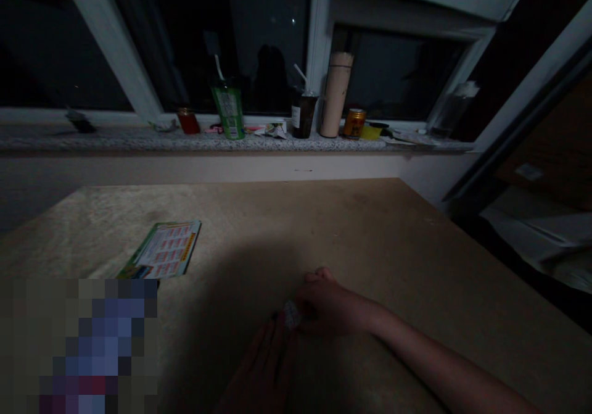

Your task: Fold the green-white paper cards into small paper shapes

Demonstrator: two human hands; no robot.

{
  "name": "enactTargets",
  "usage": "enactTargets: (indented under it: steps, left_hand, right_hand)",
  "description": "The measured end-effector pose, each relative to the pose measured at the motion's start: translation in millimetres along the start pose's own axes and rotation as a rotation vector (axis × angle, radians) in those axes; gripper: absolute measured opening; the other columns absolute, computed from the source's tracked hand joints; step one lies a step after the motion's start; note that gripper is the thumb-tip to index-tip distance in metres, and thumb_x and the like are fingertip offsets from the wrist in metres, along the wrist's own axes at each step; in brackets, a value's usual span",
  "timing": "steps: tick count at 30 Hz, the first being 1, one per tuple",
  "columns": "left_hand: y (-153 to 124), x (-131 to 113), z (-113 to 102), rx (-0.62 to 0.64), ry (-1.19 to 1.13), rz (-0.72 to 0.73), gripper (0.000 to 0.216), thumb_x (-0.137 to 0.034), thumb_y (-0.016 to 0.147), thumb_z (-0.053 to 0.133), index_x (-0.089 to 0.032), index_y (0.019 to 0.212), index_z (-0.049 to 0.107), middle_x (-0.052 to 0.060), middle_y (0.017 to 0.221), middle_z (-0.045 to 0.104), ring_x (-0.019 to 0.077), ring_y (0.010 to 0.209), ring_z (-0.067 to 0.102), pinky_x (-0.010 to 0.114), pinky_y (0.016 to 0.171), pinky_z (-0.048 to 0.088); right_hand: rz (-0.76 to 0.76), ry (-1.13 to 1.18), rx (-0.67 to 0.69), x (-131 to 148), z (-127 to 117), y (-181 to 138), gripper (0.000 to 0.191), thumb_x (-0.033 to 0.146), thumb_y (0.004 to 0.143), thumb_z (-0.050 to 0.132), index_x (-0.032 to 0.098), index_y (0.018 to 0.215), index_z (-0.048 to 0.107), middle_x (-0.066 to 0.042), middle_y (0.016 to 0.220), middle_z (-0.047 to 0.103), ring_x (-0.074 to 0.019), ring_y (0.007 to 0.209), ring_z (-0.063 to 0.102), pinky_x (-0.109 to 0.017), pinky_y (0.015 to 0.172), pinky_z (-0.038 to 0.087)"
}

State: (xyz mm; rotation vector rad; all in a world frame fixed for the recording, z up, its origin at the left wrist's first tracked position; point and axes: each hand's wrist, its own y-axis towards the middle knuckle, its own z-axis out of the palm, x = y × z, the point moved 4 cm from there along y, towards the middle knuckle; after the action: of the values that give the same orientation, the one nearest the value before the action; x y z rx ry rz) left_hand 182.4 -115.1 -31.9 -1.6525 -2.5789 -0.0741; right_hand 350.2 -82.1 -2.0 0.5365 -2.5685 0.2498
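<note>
A small pale patterned object (291,315) lies low over the near part of the tabletop (296,223), between the left hand (264,358) and the right hand (326,306), and appears to meet the fingers of both. The chief hazard, as judged here, is loss of this object: being small and largely enclosed by the fingers, it could slip or skid across the smooth board if one hand pulled harder than the other or if either contact loosened. Dim light, together with the broad shadow about the hands, could cause a misplaced fingertip. The printed card (169,247), lying beyond the hands to the left, seems too well apart to interfere. Pose: the right forearm enters from the lower right and slants inward, its hand turned toward the left with the fingers curled beside the object; whether they close firmly on it cannot be told. The left hand enters from the bottom edge with its fingers nearly straight, close together and directed forward, their tips at the object's near left side; its thumb is not distinct, so whether it pinches the object or merely steadies it cannot be told.
</note>
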Motion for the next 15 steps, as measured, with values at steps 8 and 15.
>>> enactTargets:
  steps: [8,15]
  left_hand:
    - [-0.2,0.4,-3.2,-0.022,-0.02,0.028,0.065,-0.005,0.077,0.037,-0.009,0.142,0.037,0.013,0.146,0.034,0.0275,0.133,0.033,0.037,0.105,0.037]
    - [2.1,2.9,-7.4,0.069,-0.123,0.035,0.065,-0.005,0.082,0.036,-0.013,0.145,0.028,0.012,0.148,0.028,0.0286,0.135,0.03,0.041,0.103,0.039]
  right_hand:
    - [0.034,0.03,0.039,2.9,-4.1,4.7,0.021,0.031,0.076,0.066,0.017,0.064,0.056,0.001,0.065,0.059,-0.0167,0.079,0.05,-0.034,0.084,0.027]
    - [0.028,0.048,0.057,-4.2,0.1,9.4,0.022,0.034,0.074,0.069,0.016,0.064,0.06,0.002,0.063,0.06,-0.016,0.077,0.053,-0.036,0.085,0.027]
